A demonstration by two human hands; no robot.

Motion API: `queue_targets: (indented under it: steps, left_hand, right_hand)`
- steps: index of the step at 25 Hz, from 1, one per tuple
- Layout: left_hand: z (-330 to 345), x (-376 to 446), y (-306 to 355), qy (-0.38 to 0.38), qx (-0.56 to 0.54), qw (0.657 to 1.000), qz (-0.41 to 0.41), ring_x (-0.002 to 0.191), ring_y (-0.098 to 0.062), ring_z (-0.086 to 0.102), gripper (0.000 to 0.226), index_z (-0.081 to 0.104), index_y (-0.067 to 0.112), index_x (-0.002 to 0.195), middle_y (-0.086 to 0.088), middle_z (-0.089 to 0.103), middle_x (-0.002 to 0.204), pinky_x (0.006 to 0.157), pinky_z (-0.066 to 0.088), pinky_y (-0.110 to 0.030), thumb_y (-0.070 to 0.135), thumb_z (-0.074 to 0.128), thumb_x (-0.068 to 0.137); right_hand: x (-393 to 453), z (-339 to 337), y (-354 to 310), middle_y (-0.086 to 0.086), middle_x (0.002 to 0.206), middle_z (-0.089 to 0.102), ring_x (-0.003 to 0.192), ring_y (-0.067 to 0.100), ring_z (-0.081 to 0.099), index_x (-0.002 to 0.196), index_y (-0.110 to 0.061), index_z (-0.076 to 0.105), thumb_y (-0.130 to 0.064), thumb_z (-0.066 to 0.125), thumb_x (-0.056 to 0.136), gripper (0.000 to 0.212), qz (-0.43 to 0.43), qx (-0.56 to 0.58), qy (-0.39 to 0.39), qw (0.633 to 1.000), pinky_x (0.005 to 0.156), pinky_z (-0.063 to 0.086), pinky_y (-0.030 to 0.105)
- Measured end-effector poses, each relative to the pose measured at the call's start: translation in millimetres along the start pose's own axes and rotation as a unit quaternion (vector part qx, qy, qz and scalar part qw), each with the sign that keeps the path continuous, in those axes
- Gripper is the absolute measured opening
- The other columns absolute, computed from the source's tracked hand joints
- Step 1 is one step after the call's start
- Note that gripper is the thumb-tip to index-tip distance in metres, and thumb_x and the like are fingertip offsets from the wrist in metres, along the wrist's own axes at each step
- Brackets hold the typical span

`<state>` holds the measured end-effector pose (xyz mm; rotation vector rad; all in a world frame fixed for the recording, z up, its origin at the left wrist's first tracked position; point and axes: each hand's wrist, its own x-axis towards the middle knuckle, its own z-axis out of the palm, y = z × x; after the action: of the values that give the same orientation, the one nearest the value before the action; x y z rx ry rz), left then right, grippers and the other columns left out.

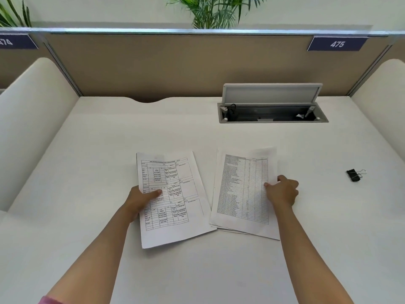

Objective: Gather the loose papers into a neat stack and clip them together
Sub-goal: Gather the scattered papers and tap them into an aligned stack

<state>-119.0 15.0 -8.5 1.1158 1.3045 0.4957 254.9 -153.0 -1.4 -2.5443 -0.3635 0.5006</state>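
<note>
Loose papers lie in two groups near the middle of the surface [219, 270], toward its near edge, long axes running from the near edge toward the far one. The left group [175, 207], topped by a sheet of boxed tables, leans slightly leftward at its far end. The right group [243, 191], topped by a ruled list with other sheets fanned beneath it, sits just beside it, and their near corners overlap. The print on both is too small to read.

The left hand [140, 199] grips the left group at its left edge, thumb pressed on top. The right hand [282, 189] pinches the right edge of the list sheet. Each hand already has its own pile, so merging them probably means sliding one sideways over the other.

The binder clip [355, 174] rests well apart, toward the right edge, nearer the right hand.

Signs on the partition read 475 [337, 44] and, partly cut off, what looks like 474 [6, 42].
</note>
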Motion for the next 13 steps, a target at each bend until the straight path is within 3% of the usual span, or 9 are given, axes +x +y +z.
queue_targets:
  steps: [3,7,11,13]
  left_hand:
    - [-0.9,1.5,-0.9,-0.001,-0.001,1.000,-0.002,0.092,-0.023,0.072,0.030,0.068,0.017,0.108,-0.002,0.075,0.100,0.081,0.056,-0.036,0.012,0.082,0.081]
    - [-0.9,3.2,-2.1,0.001,0.003,1.000,-0.004,0.092,-0.024,0.072,0.029,0.068,0.017,0.107,-0.003,0.075,0.100,0.084,0.057,-0.040,0.012,0.081,0.082]
    - [0.8,2.1,-0.3,0.003,0.003,1.000,-0.009,0.090,-0.022,0.072,0.024,0.068,0.021,0.099,-0.001,0.074,0.097,0.084,0.057,-0.040,0.010,0.081,0.082]
    - [-0.2,2.3,0.2,0.001,0.006,1.000,-0.015,0.093,-0.024,0.072,0.027,0.068,0.019,0.102,-0.003,0.075,0.099,0.085,0.057,-0.040,0.011,0.082,0.081]
  right_hand:
    - [-1.2,-1.2,0.3,0.018,0.137,0.041,0.114,0.046,0.054,0.131,-0.006,0.057,-0.025,0.074,0.088,0.050,-0.002,0.007,-0.003,1.000,0.091,0.050,0.049]
    - [-6.6,-3.0,-1.3,0.018,0.135,0.049,0.116,0.042,0.053,0.127,-0.006,0.060,-0.027,0.071,0.089,0.044,-0.039,-0.010,0.033,0.999,0.095,0.045,0.048]
    - [-16.6,-10.1,-18.0,0.018,0.112,0.066,0.095,0.039,0.064,0.114,-0.006,0.057,-0.023,0.056,0.099,0.022,-0.128,0.060,0.084,0.986,0.073,0.048,0.037]
    - [-22.7,-16.3,-33.8,0.019,0.111,0.068,0.098,0.041,0.065,0.119,-0.005,0.055,-0.023,0.052,0.102,0.025,-0.157,0.082,0.107,0.978,0.075,0.048,0.038]
